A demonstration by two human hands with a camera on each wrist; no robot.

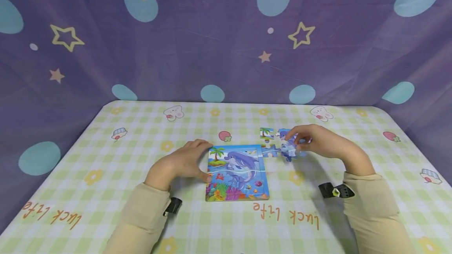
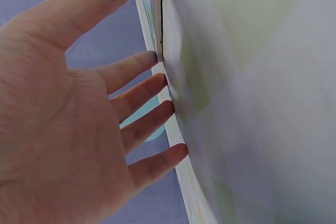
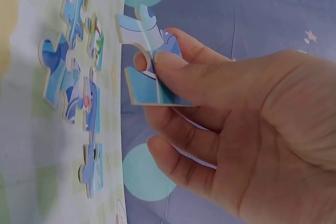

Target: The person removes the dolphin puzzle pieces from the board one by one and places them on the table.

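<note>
A square dolphin puzzle board (image 1: pixel 236 173) lies flat on the table. My left hand (image 1: pixel 187 160) rests at its left edge, thumb near the lower side and fingers at the upper corner; in the left wrist view the left hand (image 2: pixel 79 98) has spread, nearly straight fingers touching the board's edge and the table. My right hand (image 1: pixel 319 141) is above the loose pieces right of the board. In the right wrist view the right hand (image 3: pixel 226 108) pinches a blue and white puzzle piece (image 3: pixel 157 85) between thumb and fingers, clear of the table.
Several loose puzzle pieces (image 1: pixel 270 151) lie beside the board's upper right corner, one with a palm tree (image 1: pixel 266 133) on it. A green checked cloth (image 1: pixel 141 128) covers the table. Behind it hangs a purple curtain (image 1: pixel 212 42) with stars and blue ovals.
</note>
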